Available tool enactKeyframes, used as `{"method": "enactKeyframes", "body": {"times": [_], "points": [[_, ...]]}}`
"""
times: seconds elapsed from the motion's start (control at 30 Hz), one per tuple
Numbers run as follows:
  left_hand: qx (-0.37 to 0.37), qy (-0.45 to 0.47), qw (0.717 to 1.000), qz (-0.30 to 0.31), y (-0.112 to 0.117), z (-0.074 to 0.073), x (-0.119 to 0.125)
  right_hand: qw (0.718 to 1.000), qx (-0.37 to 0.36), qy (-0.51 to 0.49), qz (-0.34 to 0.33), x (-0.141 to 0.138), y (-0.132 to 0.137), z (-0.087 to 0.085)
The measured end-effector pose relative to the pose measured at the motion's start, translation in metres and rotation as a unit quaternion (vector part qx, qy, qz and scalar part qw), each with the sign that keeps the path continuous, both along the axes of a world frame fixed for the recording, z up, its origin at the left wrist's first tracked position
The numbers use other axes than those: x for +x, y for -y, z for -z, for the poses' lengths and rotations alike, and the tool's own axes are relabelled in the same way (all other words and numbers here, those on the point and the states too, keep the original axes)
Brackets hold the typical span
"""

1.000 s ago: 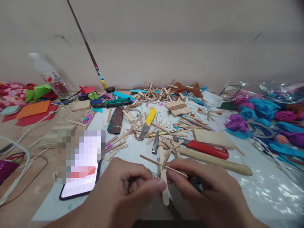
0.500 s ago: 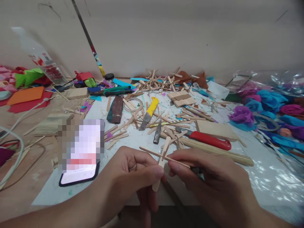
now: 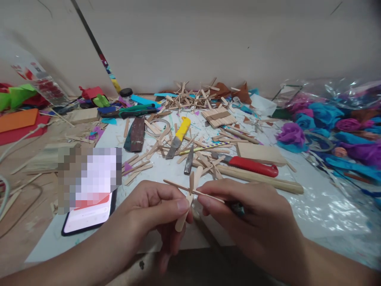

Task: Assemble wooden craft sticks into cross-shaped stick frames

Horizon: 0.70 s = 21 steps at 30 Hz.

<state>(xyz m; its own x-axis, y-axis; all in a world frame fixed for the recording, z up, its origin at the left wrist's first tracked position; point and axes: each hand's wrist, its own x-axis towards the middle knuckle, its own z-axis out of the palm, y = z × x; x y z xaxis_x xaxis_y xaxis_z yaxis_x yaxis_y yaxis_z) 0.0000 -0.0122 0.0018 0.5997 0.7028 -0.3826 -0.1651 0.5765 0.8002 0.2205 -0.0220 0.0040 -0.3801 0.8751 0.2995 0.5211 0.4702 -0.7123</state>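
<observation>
Between thumb and fingers, my left hand (image 3: 162, 208) pinches a wooden craft stick (image 3: 182, 218) that points up and away from me. My right hand (image 3: 247, 214) grips a second craft stick (image 3: 177, 184), which lies crosswise over the first. A short upright piece of stick (image 3: 191, 180) shows where the two cross; how it is joined there I cannot tell. Both hands are close together above the near edge of the white sheet. A small dark green object (image 3: 237, 208) shows under my right hand, mostly hidden.
Beyond the hands lie a hammer (image 3: 250, 174), a red-handled knife (image 3: 253, 166), a yellow utility knife (image 3: 180, 135) and a heap of craft sticks (image 3: 190, 99). A phone (image 3: 92, 214) is at the left. Crepe-paper flowers (image 3: 291, 135) fill the right side. A bottle (image 3: 41, 79) stands far left.
The whole view has shifted, so the hands and table things appear further left. The short stick piece at the crossing now stands out more separately. Both hands keep their holds.
</observation>
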Motion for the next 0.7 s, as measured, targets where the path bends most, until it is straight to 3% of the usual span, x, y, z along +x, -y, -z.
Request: {"method": "enactKeyframes", "body": {"times": [0.17,0.3,0.43,0.53,0.7], "points": [[0.008,-0.032,0.999,-0.002,0.003,-0.001,-0.002,0.998,-0.049,-0.040,-0.005,-0.002,-0.001,-0.003],[0.004,-0.044,0.999,0.005,0.004,-0.001,-0.001,0.985,-0.140,-0.098,-0.002,-0.006,-0.002,-0.004],[0.008,-0.040,0.999,0.000,0.005,-0.001,0.002,0.940,-0.275,-0.199,0.019,-0.009,-0.002,-0.004],[0.055,-0.060,0.997,-0.013,0.005,-0.004,0.002,0.898,-0.348,-0.265,0.048,-0.010,-0.004,-0.006],[0.216,-0.165,0.951,-0.144,0.005,-0.013,-0.006,0.837,-0.429,-0.336,0.057,-0.007,-0.011,-0.008]]}}
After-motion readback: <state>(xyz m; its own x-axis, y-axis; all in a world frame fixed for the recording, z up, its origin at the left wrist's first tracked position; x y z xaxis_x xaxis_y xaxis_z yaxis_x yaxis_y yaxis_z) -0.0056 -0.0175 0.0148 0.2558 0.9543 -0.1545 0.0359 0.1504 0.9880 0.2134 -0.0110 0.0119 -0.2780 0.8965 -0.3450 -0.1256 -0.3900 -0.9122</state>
